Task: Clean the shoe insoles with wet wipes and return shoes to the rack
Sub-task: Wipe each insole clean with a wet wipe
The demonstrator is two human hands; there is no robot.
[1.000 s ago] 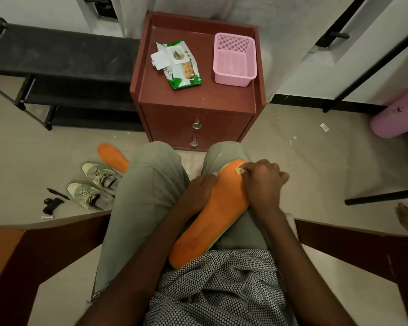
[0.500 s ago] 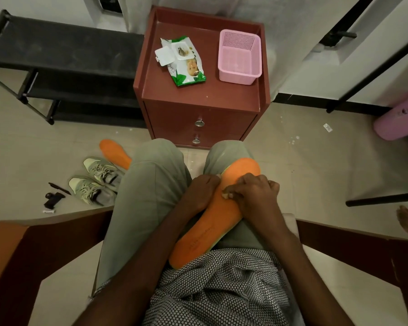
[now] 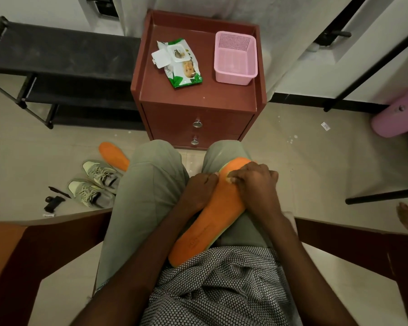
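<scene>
An orange insole [image 3: 212,217] lies along my right thigh, toe end pointing away. My left hand [image 3: 199,191] grips its left edge near the toe. My right hand [image 3: 257,182] is curled over a small wet wipe [image 3: 227,179], mostly hidden under the fingers, and presses it on the insole's toe end. A second orange insole [image 3: 112,155] lies on the floor at the left. Beside it stand two grey-green sneakers [image 3: 97,182]. A green pack of wet wipes [image 3: 180,63] with its flap open lies on the red-brown nightstand [image 3: 198,100].
A pink plastic basket [image 3: 235,58] stands on the nightstand's right side. A black shoe rack [image 3: 57,74] stands at the left against the wall. Small black objects [image 3: 54,200] lie on the floor by the sneakers. Wooden chair arms [image 3: 57,243] flank my legs. A pink container [image 3: 398,114] sits far right.
My right hand slid back along the insole with the wipe, then forward again toward the toe end. My left hand kept its hold on the edge.
</scene>
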